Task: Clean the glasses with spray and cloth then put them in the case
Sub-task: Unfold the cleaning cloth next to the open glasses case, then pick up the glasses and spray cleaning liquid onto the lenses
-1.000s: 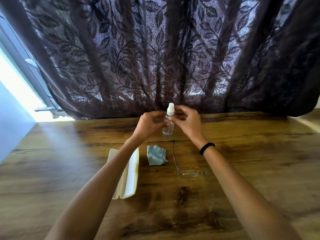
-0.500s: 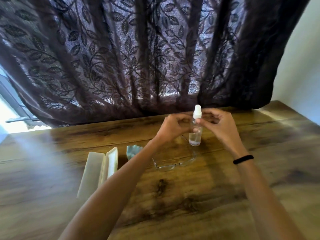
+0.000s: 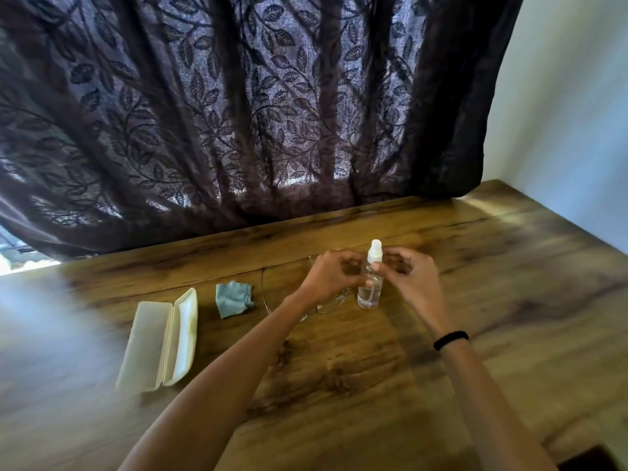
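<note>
A small clear spray bottle (image 3: 370, 287) with a white cap stands upright at or just above the wooden table (image 3: 509, 283). My left hand (image 3: 331, 277) touches its body from the left, fingers curled. From the right, my right hand (image 3: 411, 280) presses its thumb just under the cap. Thin-framed glasses (image 3: 326, 306) lie on the table below my left hand, partly hidden by it. A crumpled light blue cloth (image 3: 234, 299) lies to their left. Further left, a cream glasses case (image 3: 163, 341) lies open.
A dark leaf-patterned curtain (image 3: 238, 113) hangs along the table's far edge. A pale wall (image 3: 577, 113) stands at the right. My right wrist wears a black band (image 3: 451, 339).
The view has swung left, so everything sits further right in frame. The bottle, held between both hands, has come down closer to the table beside the glasses.
</note>
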{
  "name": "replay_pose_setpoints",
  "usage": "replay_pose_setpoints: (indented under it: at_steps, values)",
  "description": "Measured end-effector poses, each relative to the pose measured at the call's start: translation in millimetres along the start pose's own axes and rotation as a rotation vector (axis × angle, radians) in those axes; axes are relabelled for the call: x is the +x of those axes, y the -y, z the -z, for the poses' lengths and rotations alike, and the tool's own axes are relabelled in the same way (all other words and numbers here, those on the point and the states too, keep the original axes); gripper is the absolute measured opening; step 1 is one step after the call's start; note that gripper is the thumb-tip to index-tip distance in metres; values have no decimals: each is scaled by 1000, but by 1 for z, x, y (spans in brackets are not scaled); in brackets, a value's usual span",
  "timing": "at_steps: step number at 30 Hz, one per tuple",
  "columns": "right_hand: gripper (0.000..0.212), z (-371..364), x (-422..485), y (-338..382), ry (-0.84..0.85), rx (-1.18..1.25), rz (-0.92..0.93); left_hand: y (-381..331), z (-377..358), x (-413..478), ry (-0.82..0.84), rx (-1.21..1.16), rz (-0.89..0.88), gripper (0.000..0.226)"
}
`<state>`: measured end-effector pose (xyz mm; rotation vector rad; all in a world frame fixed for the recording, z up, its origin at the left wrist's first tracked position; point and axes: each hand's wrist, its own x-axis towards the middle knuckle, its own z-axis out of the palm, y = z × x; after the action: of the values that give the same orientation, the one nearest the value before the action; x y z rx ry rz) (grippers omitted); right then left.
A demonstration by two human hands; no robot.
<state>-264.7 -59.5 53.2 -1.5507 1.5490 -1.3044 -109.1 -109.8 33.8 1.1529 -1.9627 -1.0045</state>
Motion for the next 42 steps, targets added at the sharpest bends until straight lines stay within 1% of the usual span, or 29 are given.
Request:
replay_pose_setpoints:
  at_steps: [3,5,7,10,12,13,15,17,19,20,22,24,26,29,33,35,37,40,42]
  values:
    - [31,1,-2,1,-5,9,-3,-1,0,-3,3,-9,-1,41]
    - [32,2,-4,1,-10,1,-10,-1,3,-6,3,-6,10,48]
    - [31,2,-7,2,-49,-13,-8,2,10,-10,-17,21,42,51]
    - [20,0,-18,6,-213,-17,57,13,31,-24,-71,157,66,40]
    - [10,-5,-30,10,-335,-53,179,22,49,-39,-134,269,39,32]
    - [9,-10,-35,11,-356,-83,240,27,58,-48,-165,322,19,29]
    - [7,-24,-42,14,-308,-166,352,33,74,-67,-218,438,-17,24]
    - [6,-42,-44,16,-167,-293,401,40,87,-82,-267,528,-54,19]
    - [8,-61,-35,18,-3,-436,369,43,93,-93,-323,588,-52,17]
    - [8,-70,-27,19,53,-509,350,44,94,-97,-348,603,-34,16]
    - [10,-86,-11,22,143,-635,305,45,93,-101,-381,589,35,18]
    - [12,-97,1,28,212,-760,282,45,90,-103,-396,524,141,23]
    - [13,-103,11,32,221,-864,279,47,86,-102,-402,444,233,28]
    - [18,-105,23,33,197,-975,209,49,82,-99,-406,341,325,35]
    - [23,-107,32,30,217,-1044,87,52,81,-94,-398,273,383,46]
    - [24,-108,33,29,214,-1055,54,54,82,-93,-389,251,390,46]
    - [23,-107,35,28,214,-1055,38,56,82,-92,-379,202,385,41]
    - [22,-106,38,29,211,-1039,36,58,84,-91,-382,130,356,19]
    - [21,-105,41,33,195,-1029,46,59,87,-88,-393,98,344,11]
